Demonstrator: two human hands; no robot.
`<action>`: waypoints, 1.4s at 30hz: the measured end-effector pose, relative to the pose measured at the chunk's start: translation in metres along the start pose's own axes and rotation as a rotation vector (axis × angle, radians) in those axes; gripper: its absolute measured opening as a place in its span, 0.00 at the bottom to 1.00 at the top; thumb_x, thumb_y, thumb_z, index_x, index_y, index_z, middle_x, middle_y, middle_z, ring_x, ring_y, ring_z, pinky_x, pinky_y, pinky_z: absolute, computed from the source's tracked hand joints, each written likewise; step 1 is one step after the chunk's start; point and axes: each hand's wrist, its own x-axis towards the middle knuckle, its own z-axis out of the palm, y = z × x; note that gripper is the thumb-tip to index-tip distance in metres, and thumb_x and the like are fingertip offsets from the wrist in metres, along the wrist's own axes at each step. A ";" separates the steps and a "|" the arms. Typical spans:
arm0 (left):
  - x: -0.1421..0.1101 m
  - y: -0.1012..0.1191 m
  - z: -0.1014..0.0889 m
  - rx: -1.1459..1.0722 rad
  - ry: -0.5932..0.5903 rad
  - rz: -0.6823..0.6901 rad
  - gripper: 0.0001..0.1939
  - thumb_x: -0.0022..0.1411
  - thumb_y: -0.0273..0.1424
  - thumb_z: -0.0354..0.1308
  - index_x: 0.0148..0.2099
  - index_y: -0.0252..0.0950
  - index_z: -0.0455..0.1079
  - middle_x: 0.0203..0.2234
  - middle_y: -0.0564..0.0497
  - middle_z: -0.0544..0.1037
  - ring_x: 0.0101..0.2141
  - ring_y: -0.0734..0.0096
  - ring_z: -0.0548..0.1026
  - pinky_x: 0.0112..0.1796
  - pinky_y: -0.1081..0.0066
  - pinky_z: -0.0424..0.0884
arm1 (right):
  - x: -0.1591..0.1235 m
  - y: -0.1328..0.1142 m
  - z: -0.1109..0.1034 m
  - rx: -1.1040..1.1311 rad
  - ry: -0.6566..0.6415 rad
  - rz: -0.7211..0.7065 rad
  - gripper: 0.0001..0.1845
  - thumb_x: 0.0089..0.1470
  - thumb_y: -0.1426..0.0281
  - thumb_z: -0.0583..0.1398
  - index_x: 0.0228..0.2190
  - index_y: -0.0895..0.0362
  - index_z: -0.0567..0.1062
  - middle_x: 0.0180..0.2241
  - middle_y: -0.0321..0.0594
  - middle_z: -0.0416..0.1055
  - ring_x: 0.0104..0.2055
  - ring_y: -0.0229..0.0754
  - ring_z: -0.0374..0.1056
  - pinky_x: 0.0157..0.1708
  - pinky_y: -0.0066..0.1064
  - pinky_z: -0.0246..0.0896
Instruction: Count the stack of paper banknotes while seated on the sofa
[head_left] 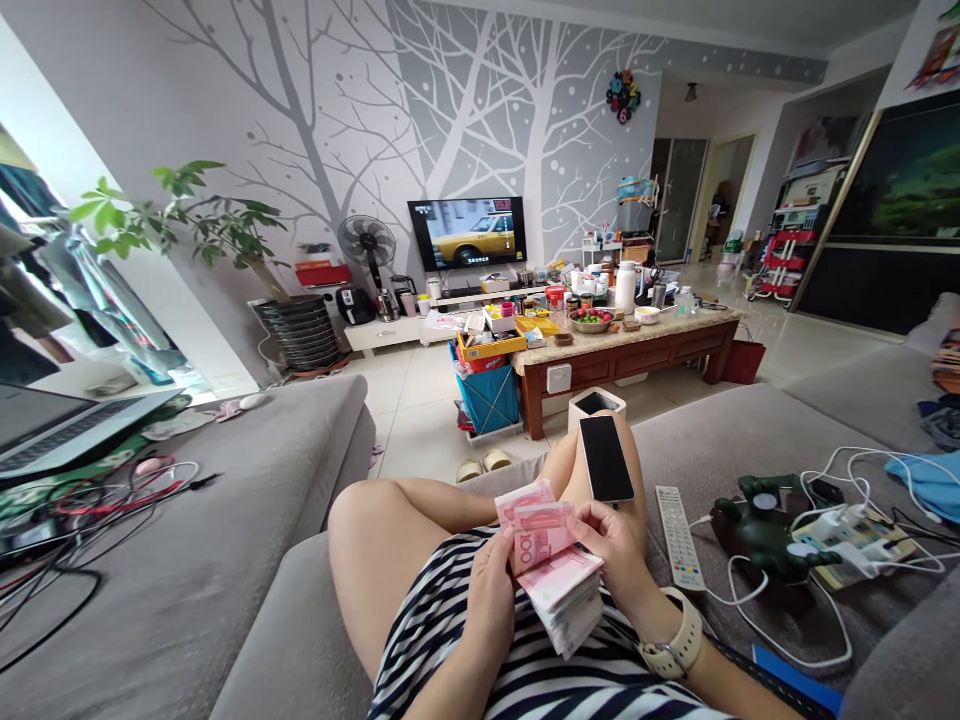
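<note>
Over my lap, my left hand (493, 580) is closed on the left edge of some pink banknotes (541, 535), marked 100. My right hand (611, 545) pinches the right edge of the upper notes between thumb and fingers. Below them a thick stack of banknotes (574, 605) slants down toward my striped clothing, its lower part whitish at the edges. Some notes at the top are fanned apart and stick up past my fingers. A phone (606, 458) with a dark screen rests on my right leg, just beyond my right hand.
Right of my leg on the grey sofa lie a remote control (679, 538), a dark green figure-like object (769, 530) and a power strip (862, 545) with white cables. A laptop (82, 430) and tangled cables sit at left. Ahead stand a bin (596, 400) and a loaded wooden table (630, 352).
</note>
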 end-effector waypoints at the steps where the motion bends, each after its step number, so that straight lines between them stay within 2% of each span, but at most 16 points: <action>1: 0.000 0.001 0.001 0.003 -0.005 -0.008 0.13 0.54 0.37 0.56 0.32 0.34 0.77 0.33 0.46 0.81 0.37 0.57 0.76 0.41 0.65 0.69 | 0.000 -0.001 0.000 0.014 -0.004 0.009 0.17 0.48 0.58 0.63 0.22 0.58 0.68 0.21 0.33 0.63 0.25 0.37 0.57 0.25 0.27 0.52; 7: -0.005 0.013 0.008 0.013 -0.020 -0.033 0.12 0.52 0.35 0.56 0.32 0.35 0.78 0.30 0.47 0.82 0.33 0.57 0.76 0.37 0.64 0.71 | 0.000 0.001 0.001 0.076 -0.015 0.033 0.16 0.47 0.58 0.64 0.26 0.58 0.71 0.24 0.36 0.68 0.27 0.39 0.62 0.28 0.28 0.56; 11: -0.005 0.012 0.007 0.036 -0.015 -0.020 0.12 0.52 0.35 0.55 0.32 0.36 0.78 0.31 0.47 0.82 0.34 0.57 0.76 0.38 0.65 0.70 | 0.000 0.001 0.001 0.068 -0.017 0.028 0.15 0.47 0.58 0.64 0.26 0.58 0.72 0.24 0.36 0.69 0.27 0.40 0.62 0.28 0.29 0.57; 18: -0.001 0.005 0.004 0.001 -0.015 -0.022 0.12 0.52 0.35 0.56 0.33 0.36 0.78 0.34 0.47 0.82 0.38 0.57 0.76 0.42 0.65 0.69 | -0.002 -0.005 0.001 0.014 0.000 -0.006 0.15 0.50 0.59 0.62 0.25 0.58 0.71 0.23 0.35 0.66 0.26 0.37 0.59 0.27 0.27 0.54; 23: 0.000 0.004 0.004 -0.045 -0.049 -0.050 0.12 0.52 0.36 0.57 0.34 0.35 0.78 0.34 0.47 0.82 0.36 0.58 0.76 0.40 0.65 0.70 | -0.002 -0.006 0.001 0.014 -0.003 0.005 0.16 0.51 0.58 0.61 0.23 0.58 0.70 0.21 0.33 0.63 0.23 0.35 0.55 0.23 0.26 0.50; 30: 0.002 0.000 0.002 -0.071 -0.059 -0.075 0.13 0.52 0.37 0.59 0.35 0.34 0.77 0.33 0.47 0.81 0.33 0.61 0.76 0.38 0.66 0.70 | -0.001 -0.003 0.001 0.038 0.003 0.012 0.17 0.50 0.57 0.61 0.23 0.58 0.70 0.22 0.34 0.65 0.23 0.36 0.57 0.23 0.26 0.51; 36: 0.001 -0.003 0.001 -0.108 -0.027 -0.099 0.12 0.53 0.37 0.60 0.33 0.34 0.77 0.31 0.49 0.81 0.32 0.64 0.76 0.38 0.69 0.70 | 0.000 0.001 0.000 0.069 -0.039 0.029 0.17 0.53 0.58 0.59 0.22 0.57 0.69 0.14 0.32 0.63 0.18 0.34 0.55 0.21 0.27 0.48; 42: 0.002 -0.004 -0.001 -0.172 -0.095 -0.153 0.15 0.52 0.38 0.61 0.38 0.32 0.77 0.35 0.44 0.81 0.34 0.61 0.77 0.40 0.64 0.71 | 0.003 0.001 -0.001 0.047 -0.019 0.004 0.16 0.48 0.60 0.64 0.22 0.57 0.67 0.18 0.30 0.61 0.21 0.34 0.55 0.22 0.26 0.47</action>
